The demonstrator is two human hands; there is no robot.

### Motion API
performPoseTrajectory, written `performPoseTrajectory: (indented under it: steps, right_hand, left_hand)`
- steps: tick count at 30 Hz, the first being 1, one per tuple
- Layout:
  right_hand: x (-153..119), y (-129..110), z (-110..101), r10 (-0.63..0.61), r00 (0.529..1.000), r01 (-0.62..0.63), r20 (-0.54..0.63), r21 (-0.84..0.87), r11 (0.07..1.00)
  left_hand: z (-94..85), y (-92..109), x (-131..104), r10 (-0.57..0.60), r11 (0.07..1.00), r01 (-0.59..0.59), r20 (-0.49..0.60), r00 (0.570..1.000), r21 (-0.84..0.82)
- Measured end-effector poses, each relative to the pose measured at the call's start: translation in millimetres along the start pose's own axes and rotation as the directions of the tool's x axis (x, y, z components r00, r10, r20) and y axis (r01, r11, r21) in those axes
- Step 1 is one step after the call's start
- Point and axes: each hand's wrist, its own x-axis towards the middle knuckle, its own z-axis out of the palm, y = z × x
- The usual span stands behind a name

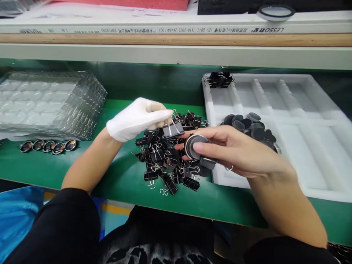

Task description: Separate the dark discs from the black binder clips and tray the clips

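My left hand (143, 116), in a white glove, pinches a black binder clip (173, 130) by its metal handles. Close to its right, my bare right hand (233, 148) holds a round dark disc with a pale rim (194, 146), my thumb pressed on its face. Another black clip (208, 162) is attached at the disc's lower right side, under my fingers. Below both hands lies a loose pile of black binder clips (158, 156) with silver handles on the green table.
A white divided tray (297, 154) at right bears dark discs (258, 132) and several clips (220, 79). Clear plastic trays (41, 102) are stacked at left, behind a row of round lens-like pieces (49, 146). A shelf edge (176, 55) crosses behind, with a ringed lens (275, 13) on top.
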Motion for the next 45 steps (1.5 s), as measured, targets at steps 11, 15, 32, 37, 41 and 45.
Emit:
performPoseTrajectory:
  steps: [11, 15, 32, 37, 41, 45]
  right_hand:
    - [8.6, 11.2, 0.5, -0.199, 0.976, 0.176, -0.086, -0.225, 0.958]
    - [7.1, 9.5, -3.6, -0.272, 0.962, 0.259, -0.007, -0.28, 0.924]
    - [1.7, -2.9, -45.2, -0.19, 0.966, 0.101, -0.175, -0.424, 0.9]
    - [6.4, 4.8, -48.9, -0.243, 0.969, 0.196, -0.052, -0.443, 0.875]
    - [7.0, 6.5, -47.6, -0.256, 0.966, 0.21, -0.046, -0.443, 0.872]
    - [6.1, 7.3, -45.8, -0.353, 0.934, 0.262, -0.056, -0.564, 0.783]
  left_hand:
    - [-1.6, 6.8, -11.0, 0.18, 0.967, -0.183, 0.034, 0.983, 0.176]
    - [1.4, 9.8, -11.5, 0.147, 0.921, -0.202, 0.183, 0.972, 0.333]
    - [27.3, 7.0, -8.9, 0.201, 0.939, -0.212, 0.066, 0.977, 0.271]
    - [31.8, 7.3, -6.9, 0.156, 0.952, -0.186, 0.139, 0.978, 0.243]
    - [31.7, 4.5, -5.5, 0.162, 0.941, -0.208, 0.183, 0.97, 0.269]
    - [30.4, 1.9, -6.1, 0.14, 0.948, -0.186, 0.185, 0.973, 0.257]
